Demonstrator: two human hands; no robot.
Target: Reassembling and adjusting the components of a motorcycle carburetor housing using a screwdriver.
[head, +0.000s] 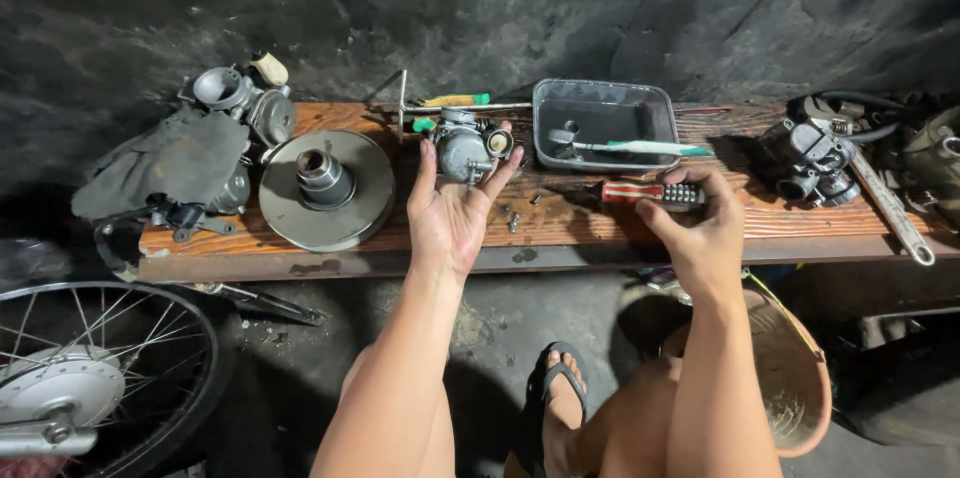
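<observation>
My left hand [452, 210] is raised palm-up over a wooden plank [560, 228] and holds a small grey carburetor [468, 146] at its fingertips. My right hand [700, 223] grips the red-and-black handle of a screwdriver [650, 193] that lies along the plank, its tip pointing left. A few small screws [514, 222] lie on the wood between the two hands.
A grey plastic tray [604, 124] holding a toothbrush sits behind the hands. A round pulley disc [325, 188], a dark rag [165, 163] and engine parts lie at left. Another carburetor [808, 163] and a wrench [895, 210] are at right. A spoked wheel [95, 378] stands at lower left.
</observation>
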